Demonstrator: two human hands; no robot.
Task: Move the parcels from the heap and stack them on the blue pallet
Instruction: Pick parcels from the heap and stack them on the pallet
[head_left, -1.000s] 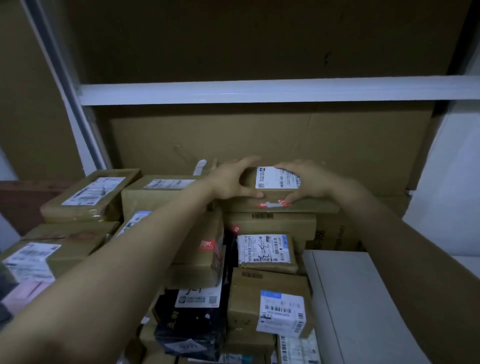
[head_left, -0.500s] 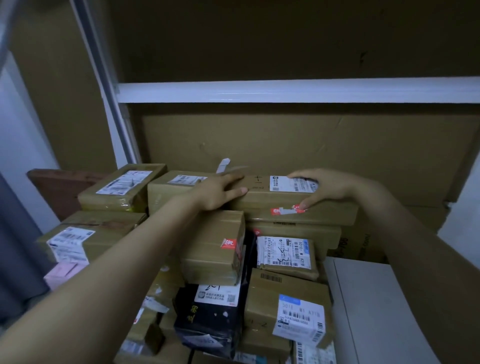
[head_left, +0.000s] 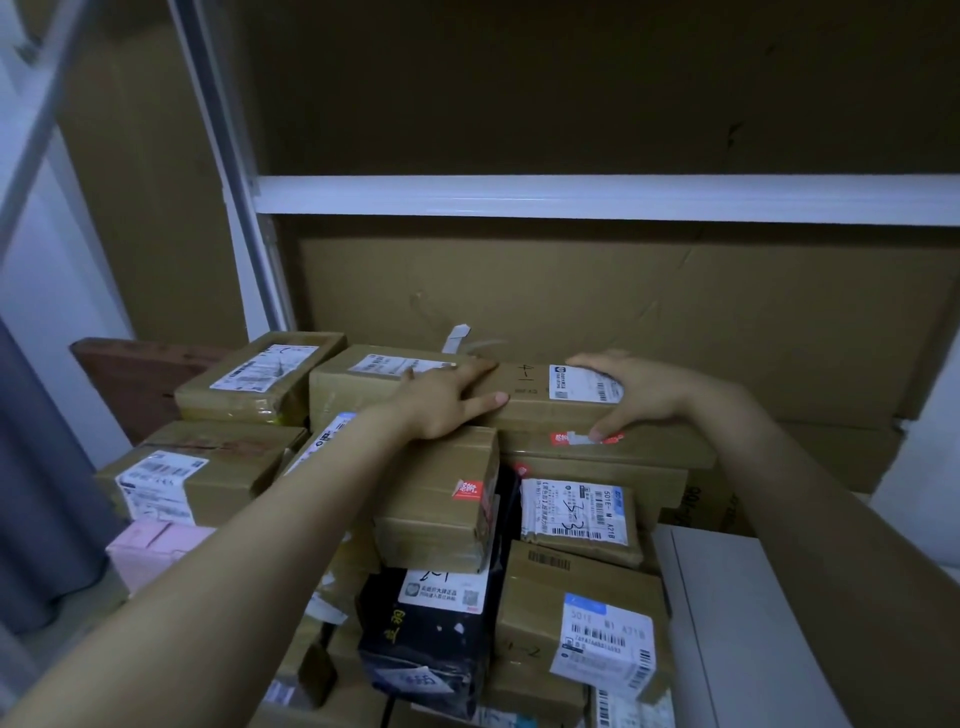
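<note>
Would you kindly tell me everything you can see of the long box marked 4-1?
The box is long, brown cardboard, closed, lying level atop the stack before a cardboard sheet. A white barcode label sits on its top, right of the handwritten 4-1. The left hand lies flat on its left end; the right hand rests on the label, thumb down the front.

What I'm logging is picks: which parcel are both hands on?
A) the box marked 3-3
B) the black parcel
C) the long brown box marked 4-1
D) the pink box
C: the left hand and the right hand both rest on the long brown box marked 4-1.
</note>
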